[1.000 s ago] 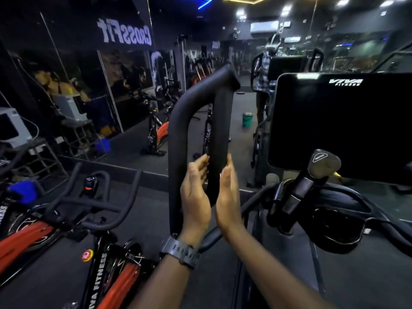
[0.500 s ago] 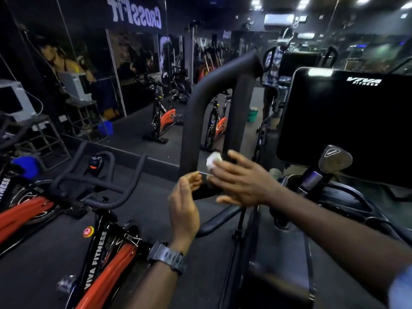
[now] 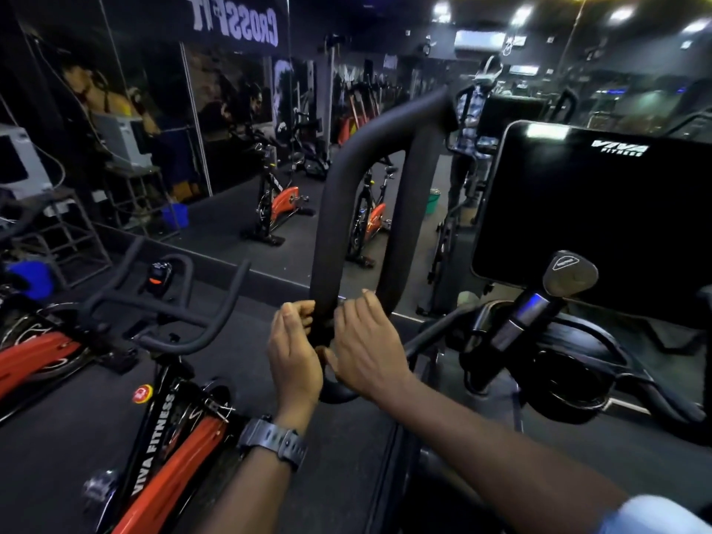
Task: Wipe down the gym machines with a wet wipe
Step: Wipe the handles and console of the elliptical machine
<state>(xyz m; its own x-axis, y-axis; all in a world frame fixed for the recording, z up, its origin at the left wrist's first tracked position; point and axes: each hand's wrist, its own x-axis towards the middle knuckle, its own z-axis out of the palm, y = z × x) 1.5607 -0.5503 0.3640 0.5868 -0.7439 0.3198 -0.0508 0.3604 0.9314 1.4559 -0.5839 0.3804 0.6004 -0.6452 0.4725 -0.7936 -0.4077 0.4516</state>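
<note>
Mid-wipe at frame centre, left hand (image 3: 294, 356) and right hand (image 3: 368, 346) clasp the machine's black handlebar loop (image 3: 327, 233), wipe hidden; next, likely a slide upward.

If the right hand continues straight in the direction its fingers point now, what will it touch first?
The right hand points up and left, and its fingers are already on the black handle loop. Nothing stands between them. The left hand comes next, on the loop's other side.
</note>
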